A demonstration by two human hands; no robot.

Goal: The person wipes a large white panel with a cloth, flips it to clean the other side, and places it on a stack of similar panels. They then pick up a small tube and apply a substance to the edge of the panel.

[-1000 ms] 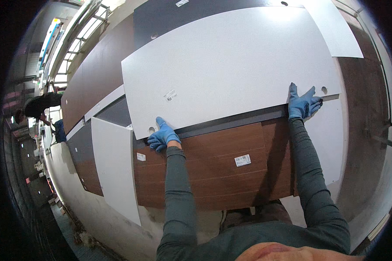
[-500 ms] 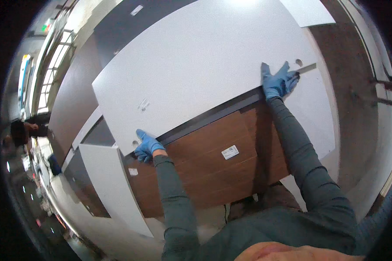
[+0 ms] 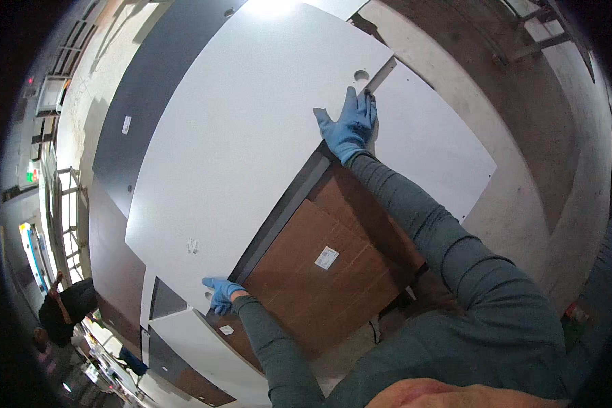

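Note:
A large white panel lies across a stack of boards, with a round hole near each end. At its near left corner, beside one hole, my left hand in a blue glove is closed on the edge, thumb on top and other fingers bent at the rim. Farther right along the same edge, below the other hole, my gloved right hand rests on the panel with fingers spread. Under the panel's near edge are a dark grey strip and a brown wood-grain board bearing a white label.
Another white board extends at the right. Grey boards and a narrow white board lie on the left side. A person in dark clothing is at the far left. Concrete floor shows at the right.
The view has swung round, so the panel and boards appear turned counterclockwise. Both hands stay at about the same places on the white panel.

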